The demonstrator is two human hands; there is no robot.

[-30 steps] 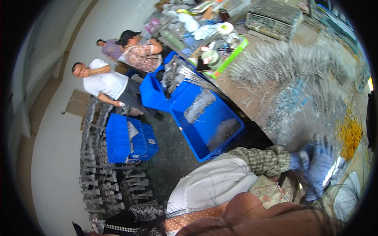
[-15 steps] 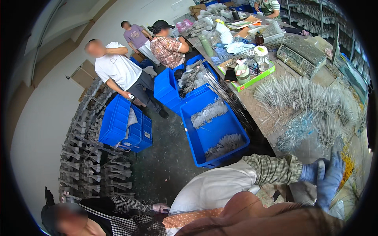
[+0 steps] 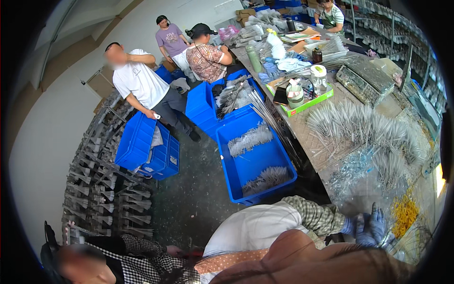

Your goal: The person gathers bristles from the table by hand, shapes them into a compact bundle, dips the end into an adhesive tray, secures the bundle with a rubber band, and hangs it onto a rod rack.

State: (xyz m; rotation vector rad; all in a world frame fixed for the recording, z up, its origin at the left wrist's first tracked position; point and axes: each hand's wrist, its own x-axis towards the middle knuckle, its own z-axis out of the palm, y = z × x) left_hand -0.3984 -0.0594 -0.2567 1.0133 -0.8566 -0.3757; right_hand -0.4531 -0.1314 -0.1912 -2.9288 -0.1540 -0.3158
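My hands, both in blue-grey gloves, are together at the near right edge of the worktable (image 3: 347, 189). My left hand (image 3: 361, 230) extends from a checkered sleeve cover and its fingers are largely hidden. Against it, my right hand (image 3: 376, 221) has its fingers stretched out, with nothing visible in them. Close by lies a pile of yellow rubber bands (image 3: 404, 216). Beyond the hands, thin pale wire-stemmed pieces with whitish bristly tips lie in a large heap (image 3: 364, 125), with a smaller bunch (image 3: 390, 161) nearer and bluish-clear scraps (image 3: 350, 168) beside it.
Left of the table stands a blue crate (image 3: 236, 187) with two rows of bristly bundles. A green tray (image 3: 309, 102) holds a tape roll and a jar. A person (image 3: 146, 80) stands beside stacked blue crates (image 3: 146, 146); another person (image 3: 137, 255) is close at lower left.
My gloved hands have moved left and slightly down, away from the rubber bands, which now show more fully. The view has shifted slightly. A seated person at the far table has leaned.
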